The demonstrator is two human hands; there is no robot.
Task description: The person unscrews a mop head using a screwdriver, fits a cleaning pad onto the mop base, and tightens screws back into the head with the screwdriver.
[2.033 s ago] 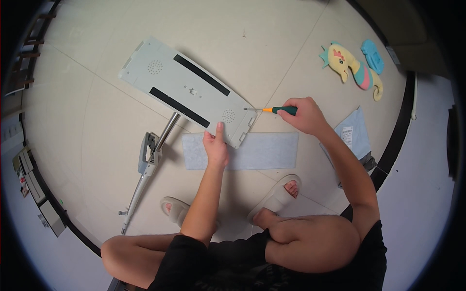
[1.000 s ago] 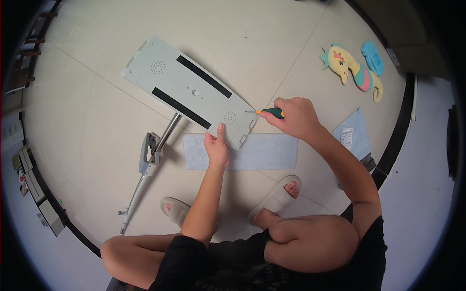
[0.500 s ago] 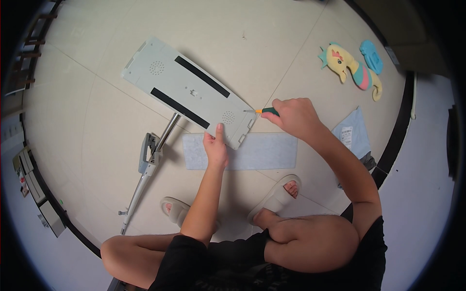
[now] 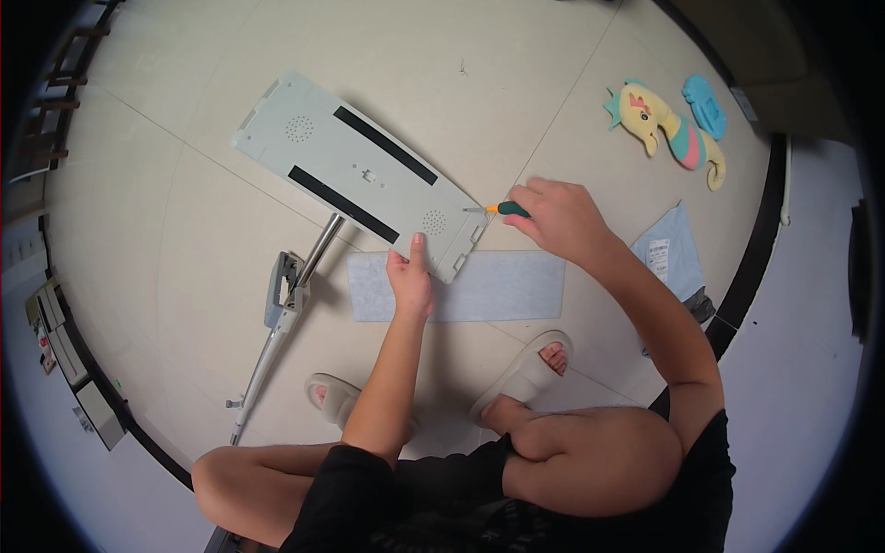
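A grey flat mop head (image 4: pixel 327 166) lies tilted across the view, its underside up, showing two black strips and round patches of small holes. My left hand (image 4: pixel 412 281) is closed on its near edge, the thumb lying on the face and the other fingers hidden beneath. In my right hand (image 4: pixel 564 219) is a screwdriver (image 4: pixel 513 210) with a green and orange handle, pinched between thumb and fingers. The screwdriver's thin shaft reaches the right end of the mop head, close to the corner clips; whether its tip sits in a screw is too small to tell.
On the floor under my hands lies a pale blue mop pad (image 4: pixel 502 288). A mop pole (image 4: pixel 267 355) with a grey joint stretches at the left. To the right are a seahorse plush (image 4: pixel 687 143), a blue toy-like item (image 4: pixel 705 106) and a crumpled blue bag (image 4: pixel 678 244).
My right hand has shifted slightly and its fingers have moved around the screwdriver handle. The left hand and the mop head look nearly unchanged.
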